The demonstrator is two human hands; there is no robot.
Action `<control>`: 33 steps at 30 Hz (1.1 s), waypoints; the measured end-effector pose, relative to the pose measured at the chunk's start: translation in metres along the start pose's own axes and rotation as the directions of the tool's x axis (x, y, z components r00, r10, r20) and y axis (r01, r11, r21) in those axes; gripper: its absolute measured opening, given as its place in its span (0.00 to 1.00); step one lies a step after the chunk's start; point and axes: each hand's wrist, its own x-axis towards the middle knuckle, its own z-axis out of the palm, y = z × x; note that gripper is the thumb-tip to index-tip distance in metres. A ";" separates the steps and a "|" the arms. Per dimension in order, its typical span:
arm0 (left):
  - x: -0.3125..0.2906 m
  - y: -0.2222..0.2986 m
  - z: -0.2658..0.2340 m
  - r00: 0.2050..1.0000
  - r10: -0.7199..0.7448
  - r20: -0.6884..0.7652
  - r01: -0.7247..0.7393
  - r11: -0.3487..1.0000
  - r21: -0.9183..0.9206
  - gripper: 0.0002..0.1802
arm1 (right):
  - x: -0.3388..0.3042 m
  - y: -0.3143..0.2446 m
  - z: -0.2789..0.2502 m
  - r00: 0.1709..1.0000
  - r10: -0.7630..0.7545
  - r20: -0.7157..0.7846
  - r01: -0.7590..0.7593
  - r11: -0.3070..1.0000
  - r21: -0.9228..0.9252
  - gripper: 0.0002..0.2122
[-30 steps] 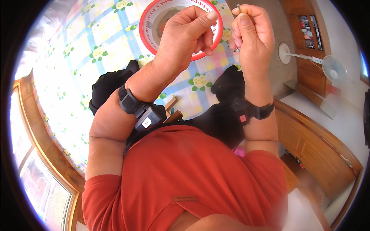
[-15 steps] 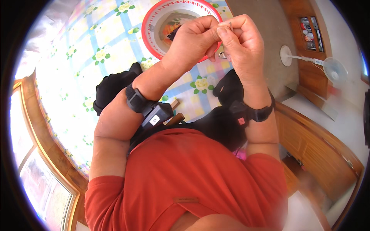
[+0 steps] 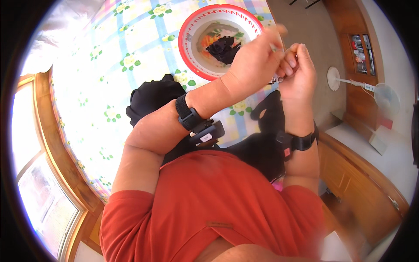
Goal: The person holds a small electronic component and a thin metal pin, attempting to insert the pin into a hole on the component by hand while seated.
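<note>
My left hand [image 3: 258,56] is in front of the right side of a red-rimmed white basin [image 3: 187,56], its fingers smeared by motion. Close beside it, my right hand [image 3: 301,74] is raised with the fingers curled in and the thumb against them. Anything pinched there is too small to make out. Water stands in the basin over a printed flower pattern, with a crumpled black piece [image 3: 223,49] in it; its material is unclear. A small shiny metal object [image 3: 275,80], partly hidden, shows beside my right hand.
The basin stands on a flowered tablecloth [image 3: 131,61]. Black cloth [image 3: 155,97] bunches at the near edge, with more black cloth [image 3: 271,115] under my right forearm. A white fan [image 3: 386,98] stands at the right, near wooden cabinets [image 3: 362,183]. A window [image 3: 48,205] is at the left.
My hands were pinched together at the fingertips around something tiny; now they have come slightly apart and the left fingers blur. The view has shifted, so more of the basin and black piece shows.
</note>
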 end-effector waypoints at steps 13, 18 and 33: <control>0.013 0.021 -0.018 0.875 -0.259 0.410 0.477 0.609 -0.634 0.20 | 0.005 0.001 0.003 0.953 0.112 0.280 -0.055 0.977 -0.206 0.12; 0.018 0.020 -0.023 0.853 -0.350 0.386 0.521 0.554 -0.649 0.11 | 0.008 0.001 -0.010 0.922 0.210 0.324 -0.120 0.953 -0.277 0.12; 0.040 -0.005 -0.049 0.975 0.113 -0.193 -0.143 0.978 -0.155 0.08 | -0.011 -0.010 0.004 0.966 0.028 0.256 0.168 0.684 -0.710 0.08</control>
